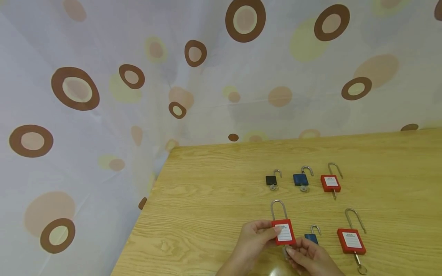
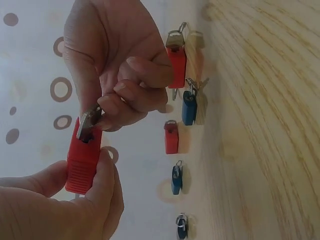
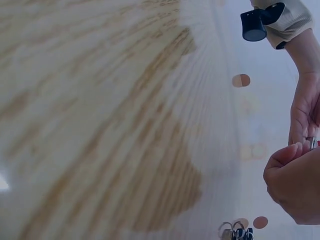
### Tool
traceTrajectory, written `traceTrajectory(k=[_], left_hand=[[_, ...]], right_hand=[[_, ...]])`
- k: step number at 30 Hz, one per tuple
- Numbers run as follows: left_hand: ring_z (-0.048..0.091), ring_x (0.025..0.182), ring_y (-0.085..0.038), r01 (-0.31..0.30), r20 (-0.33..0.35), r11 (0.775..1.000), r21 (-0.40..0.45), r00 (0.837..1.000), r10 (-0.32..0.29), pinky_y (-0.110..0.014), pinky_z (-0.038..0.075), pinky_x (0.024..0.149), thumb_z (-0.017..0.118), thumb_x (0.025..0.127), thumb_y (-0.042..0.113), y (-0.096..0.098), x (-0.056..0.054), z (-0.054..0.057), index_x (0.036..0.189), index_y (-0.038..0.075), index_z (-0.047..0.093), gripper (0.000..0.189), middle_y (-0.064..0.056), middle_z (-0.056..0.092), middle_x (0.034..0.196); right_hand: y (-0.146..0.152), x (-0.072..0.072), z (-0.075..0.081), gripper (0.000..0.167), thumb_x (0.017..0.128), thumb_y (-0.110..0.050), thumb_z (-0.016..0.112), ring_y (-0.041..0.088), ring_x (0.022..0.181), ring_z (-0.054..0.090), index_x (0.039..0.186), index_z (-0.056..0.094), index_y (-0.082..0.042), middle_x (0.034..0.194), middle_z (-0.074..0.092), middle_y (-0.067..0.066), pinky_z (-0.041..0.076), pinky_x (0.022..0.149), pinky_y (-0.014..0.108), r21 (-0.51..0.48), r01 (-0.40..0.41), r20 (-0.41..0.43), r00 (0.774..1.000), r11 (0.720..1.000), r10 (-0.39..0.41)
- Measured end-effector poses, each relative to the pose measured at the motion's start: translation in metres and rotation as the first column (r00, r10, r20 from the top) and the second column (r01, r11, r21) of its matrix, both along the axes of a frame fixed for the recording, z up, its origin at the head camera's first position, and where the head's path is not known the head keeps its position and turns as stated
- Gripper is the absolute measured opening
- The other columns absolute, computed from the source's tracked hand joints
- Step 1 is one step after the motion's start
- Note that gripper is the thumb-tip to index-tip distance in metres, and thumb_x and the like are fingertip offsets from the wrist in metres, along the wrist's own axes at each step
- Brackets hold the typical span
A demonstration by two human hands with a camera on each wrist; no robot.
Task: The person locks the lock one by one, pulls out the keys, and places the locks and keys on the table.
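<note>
My left hand (image 1: pixel 253 242) grips a red padlock (image 1: pixel 286 237) with a white label, thumb across its front and fingers behind. The padlock's shackle points away from me, and both its legs meet the body in the head view. At the bottom of the lock, my right hand (image 1: pixel 308 256) pinches a key (image 2: pixel 88 124) that sits at the keyhole, its other fingers curled. In the right wrist view only the hands and a sliver of metal show at the right edge. A small blue padlock (image 1: pixel 311 238) lies just beyond the right hand, its shackle up.
On the wooden table (image 1: pixel 193 199), a larger red padlock (image 1: pixel 351 240) with a key lies at right. Farther back lie a black padlock (image 1: pixel 271 180), a blue padlock (image 1: pixel 300 179) and another red padlock (image 1: pixel 330 183), shackles open. A patterned curtain (image 1: pixel 207 84) borders the back and left.
</note>
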State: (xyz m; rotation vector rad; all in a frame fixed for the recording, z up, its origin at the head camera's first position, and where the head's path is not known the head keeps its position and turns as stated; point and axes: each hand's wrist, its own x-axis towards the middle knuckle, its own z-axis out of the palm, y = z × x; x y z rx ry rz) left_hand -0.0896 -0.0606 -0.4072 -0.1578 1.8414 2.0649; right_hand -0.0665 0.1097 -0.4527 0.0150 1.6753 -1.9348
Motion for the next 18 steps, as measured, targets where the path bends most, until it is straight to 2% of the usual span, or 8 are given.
traceTrajectory(k=[3,7,10,14,18], left_hand=[[0.066,0.086,-0.014,-0.004,-0.006,1.0,-0.006,1.0,0.004,-0.028,0.056,0.077,0.063,0.086,0.007,0.0,0.0,0.0,0.107,-0.01,0.06,0.027,-0.015,0.069,0.098],[0.066,0.084,-0.014,-0.013,-0.013,1.0,-0.013,1.0,0.012,-0.028,0.056,0.076,0.064,0.085,0.007,0.001,0.0,-0.001,0.106,-0.01,0.06,0.027,-0.015,0.07,0.096],[0.066,0.084,-0.014,-0.014,-0.008,1.0,-0.017,1.0,0.014,-0.028,0.056,0.076,0.064,0.085,0.007,0.001,0.0,-0.001,0.106,-0.011,0.06,0.028,-0.015,0.069,0.096],[0.066,0.086,-0.016,-0.012,0.015,0.999,-0.034,1.0,0.013,-0.029,0.056,0.078,0.063,0.086,0.007,0.001,0.0,-0.001,0.107,-0.011,0.059,0.028,-0.015,0.068,0.098],[0.066,0.087,-0.016,-0.011,0.032,0.999,-0.053,0.999,0.012,-0.029,0.056,0.079,0.063,0.087,0.008,0.001,-0.001,0.0,0.108,-0.01,0.06,0.028,-0.012,0.068,0.098]], right_hand=[[-0.005,0.001,0.004,0.031,0.092,-0.023,0.057,0.011,0.07,0.053,0.108,0.049,0.003,0.08,0.058,-0.002,0.045,0.059,0.02,0.11,0.082,0.04,0.995,0.991,-0.087],[-0.011,0.003,0.009,0.027,0.09,-0.025,0.061,0.013,0.067,0.052,0.096,0.055,0.0,0.073,0.06,-0.002,0.045,0.058,0.021,0.258,0.164,0.064,0.98,0.952,-0.186],[-0.014,0.004,0.011,0.024,0.089,-0.025,0.062,0.013,0.065,0.052,0.088,0.057,-0.002,0.07,0.062,-0.002,0.045,0.057,0.021,0.311,0.183,0.059,0.976,0.933,-0.211],[-0.016,0.005,0.014,0.023,0.087,-0.025,0.064,0.013,0.063,0.052,0.086,0.059,-0.002,0.068,0.062,-0.002,0.045,0.055,0.021,0.354,0.203,0.059,0.969,0.913,-0.238],[-0.017,0.005,0.015,0.023,0.087,-0.024,0.064,0.012,0.062,0.052,0.084,0.06,-0.003,0.067,0.062,-0.002,0.045,0.055,0.021,0.375,0.194,0.048,0.973,0.907,-0.228]])
